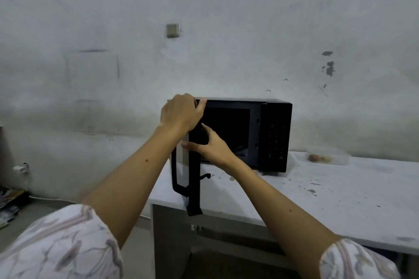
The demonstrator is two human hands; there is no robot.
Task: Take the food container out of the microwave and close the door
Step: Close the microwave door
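A black microwave (267,133) stands on a white table (340,199) against the wall. Its door (193,188) is swung open toward me on the left, seen almost edge-on, with the handle on the outer side. My left hand (181,113) curls over the microwave's top left corner, thumb on the front edge. My right hand (208,146) lies flat against the inner side of the door, fingers spread. The dark cavity looks empty. A clear plastic food container (326,156) with some food in it sits on the table right of the microwave.
A stained grey wall rises behind the table, with a small socket box (172,30) on it. A plug and cable (21,169) sit low at the left, with papers (9,201) on the floor. The table's left edge ends just below the open door.
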